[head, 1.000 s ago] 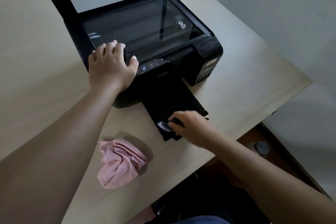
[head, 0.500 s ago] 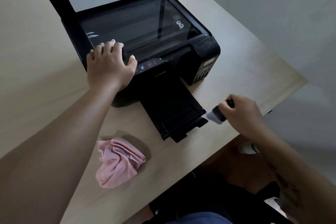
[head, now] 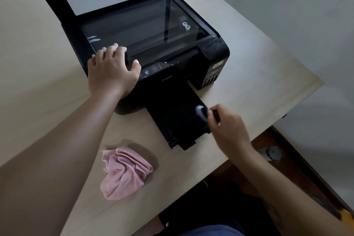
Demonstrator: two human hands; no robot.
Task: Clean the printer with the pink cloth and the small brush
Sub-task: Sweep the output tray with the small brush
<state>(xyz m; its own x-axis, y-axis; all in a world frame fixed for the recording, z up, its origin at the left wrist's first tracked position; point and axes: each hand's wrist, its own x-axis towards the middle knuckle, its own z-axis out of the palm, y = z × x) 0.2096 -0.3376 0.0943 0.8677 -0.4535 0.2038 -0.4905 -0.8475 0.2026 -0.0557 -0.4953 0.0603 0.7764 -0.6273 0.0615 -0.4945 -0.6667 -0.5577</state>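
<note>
Her left hand (head: 112,72) lies flat on the printer (head: 172,59); the right hand (head: 228,126) pinches the small brush (head: 203,112) over the output tray (head: 178,120). Pink cloth (head: 124,172) sits crumpled on the desk (head: 249,74).

We see soft, dim daylight, brighter at the upper right. The desk (head: 249,59) is evenly lit. The cloth (head: 124,172) casts a soft shadow up and to its right, so light seems to come from the lower left. Pale glare streaks the scanner glass (head: 145,25) just beyond the left fingers (head: 115,51). The right hand (head: 228,126) and brush (head: 203,111) are motion-blurred. Straight edges bow near the frame's borders.
</note>
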